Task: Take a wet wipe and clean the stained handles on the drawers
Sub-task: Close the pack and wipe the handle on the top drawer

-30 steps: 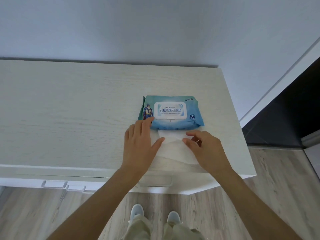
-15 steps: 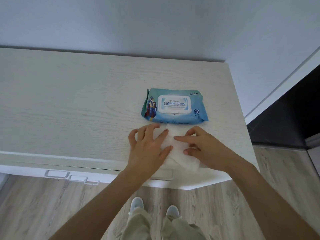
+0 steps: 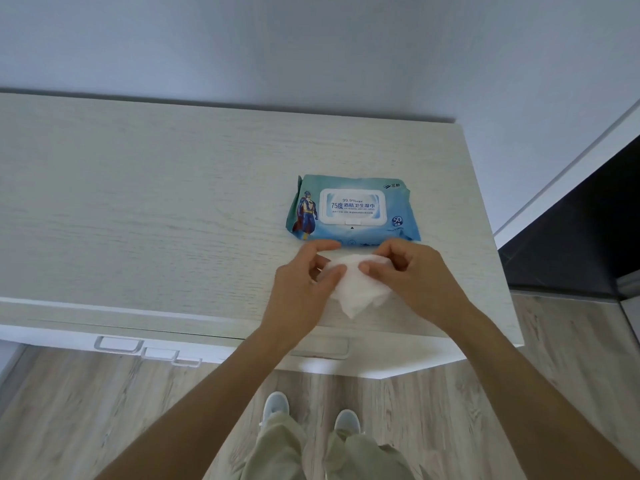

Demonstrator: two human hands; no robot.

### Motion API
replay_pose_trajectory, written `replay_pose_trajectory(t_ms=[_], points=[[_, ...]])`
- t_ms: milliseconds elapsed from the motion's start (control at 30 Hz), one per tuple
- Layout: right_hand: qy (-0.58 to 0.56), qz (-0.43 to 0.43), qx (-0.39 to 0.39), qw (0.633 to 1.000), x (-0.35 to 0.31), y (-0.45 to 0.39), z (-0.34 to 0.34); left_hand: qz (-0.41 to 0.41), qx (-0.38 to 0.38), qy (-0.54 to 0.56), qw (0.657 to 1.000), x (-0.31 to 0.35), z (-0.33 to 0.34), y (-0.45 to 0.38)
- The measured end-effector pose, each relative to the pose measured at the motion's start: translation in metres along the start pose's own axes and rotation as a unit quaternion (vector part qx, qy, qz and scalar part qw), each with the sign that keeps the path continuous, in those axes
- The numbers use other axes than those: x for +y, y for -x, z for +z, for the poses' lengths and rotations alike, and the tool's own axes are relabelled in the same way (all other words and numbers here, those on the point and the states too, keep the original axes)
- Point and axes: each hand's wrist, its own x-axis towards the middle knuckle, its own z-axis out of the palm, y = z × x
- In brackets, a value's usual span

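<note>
A plain pale wall (image 3: 311,46) fills the top of the frame. Below it a whitewashed wood-grain cabinet (image 3: 138,209) spans the middle from the left edge. Grey-brown plank floor (image 3: 86,410) runs along the bottom. At the right edge, white trim (image 3: 568,171) borders a dark opening (image 3: 588,230).

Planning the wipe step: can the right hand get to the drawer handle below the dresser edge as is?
Probably yes. The right hand already holds the wipe with the left hand, and nothing sits between it and the handle; the left forearm crosses only the handle's left part.

Bare forearms without sleeves, light beige trousers (image 3: 277,452), and pale grey-white shoes (image 3: 275,405).
</note>
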Motion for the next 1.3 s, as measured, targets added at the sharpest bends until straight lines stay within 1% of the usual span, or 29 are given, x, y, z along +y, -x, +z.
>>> replay_pose_trajectory(t_ms=[33,67,100,133,167,200,233,267,300,333,367,433,467,533,567,633,700,733,767,833,867,900,933,1000,1033,1200,1300], points=[[0.002,0.019,0.003,1.0,0.001,-0.002,0.0,-0.021,-0.009,-0.002,1.0,0.001,0.001,-0.003],[0.021,0.039,0.0,0.999,0.003,-0.002,0.001,-0.03,-0.017,-0.044,0.998,0.001,0.003,-0.006],[0.052,0.056,-0.003,0.997,0.005,-0.003,0.003,-0.015,-0.02,-0.122,0.992,-0.001,0.005,-0.008],[0.091,0.062,-0.001,0.994,0.008,-0.002,0.005,0.019,-0.017,-0.21,0.977,-0.004,0.006,-0.009],[0.138,0.048,0.018,0.989,0.01,0.0,0.008,0.061,-0.011,-0.272,0.96,-0.006,0.007,-0.01],[0.19,0.014,0.052,0.98,0.012,0.002,0.009,0.099,-0.008,-0.299,0.949,-0.007,0.007,-0.01],[0.231,-0.029,0.086,0.969,0.013,0.004,0.01,0.129,-0.009,-0.304,0.944,-0.008,0.006,-0.01],[0.248,-0.068,0.111,0.96,0.013,0.005,0.01,0.152,-0.011,-0.3,0.942,-0.009,0.006,-0.01],[0.24,-0.093,0.114,0.959,0.012,0.006,0.009,0.167,-0.015,-0.292,0.942,-0.009,0.005,-0.009],[0.219,-0.109,0.095,0.965,0.012,0.006,0.008,0.176,-0.018,-0.285,0.942,-0.01,0.004,-0.009],[0.194,-0.112,0.06,0.973,0.013,0.006,0.008,0.185,-0.019,-0.283,0.941,-0.011,0.004,-0.008],[0.155,-0.089,-0.02,0.984,0.014,0.007,0.007,0.201,-0.032,-0.299,0.932,-0.014,0.0,-0.006],[0.152,-0.078,-0.047,0.984,0.017,0.007,0.006,0.203,-0.051,-0.306,0.929,-0.015,-0.003,-0.005],[0.154,-0.063,-0.078,0.983,0.021,0.008,0.004,0.204,-0.085,-0.314,0.923,-0.02,-0.009,-0.006],[0.159,-0.06,-0.081,0.982,0.022,0.008,0.004,0.205,-0.091,-0.319,0.921,-0.02,-0.01,-0.006],[0.2,-0.077,-0.059,0.975,0.022,0.008,0.005,0.222,-0.081,-0.331,0.914,-0.016,-0.009,-0.008],[0.268,-0.112,-0.028,0.957,0.019,0.007,0.008,0.257,-0.049,-0.331,0.907,-0.012,-0.003,-0.008],[0.274,-0.114,-0.023,0.955,0.018,0.006,0.009,0.265,-0.035,-0.315,0.911,-0.01,0.0,-0.008],[0.248,-0.097,-0.025,0.964,0.017,0.005,0.008,0.246,-0.031,-0.282,0.927,-0.009,0.002,-0.009],[0.139,-0.028,-0.017,0.99,0.014,0.004,0.004,0.154,-0.02,-0.194,0.969,-0.007,0.004,-0.012],[0.098,0.005,0.0,0.995,0.014,0.002,0.001,0.111,-0.019,-0.167,0.98,-0.008,0.005,-0.014],[0.087,0.028,0.018,0.996,0.015,0.0,0.001,0.09,-0.02,-0.167,0.982,-0.009,0.007,-0.016],[0.107,0.037,0.03,0.993,0.016,-0.001,0.001,0.088,-0.02,-0.196,0.976,-0.01,0.008,-0.016],[0.173,0.039,0.047,0.983,0.018,-0.002,0.005,0.114,-0.017,-0.262,0.958,-0.013,0.01,-0.016],[0.183,0.043,0.057,0.981,0.019,-0.003,0.007,0.123,-0.013,-0.275,0.953,-0.013,0.011,-0.015],[0.145,0.056,0.102,0.983,0.016,-0.003,0.012,0.151,-0.009,-0.285,0.947,-0.013,0.011,-0.013],[0.132,0.048,0.129,0.982,0.012,-0.001,0.018,0.139,-0.013,-0.273,0.952,-0.012,0.011,-0.014]])
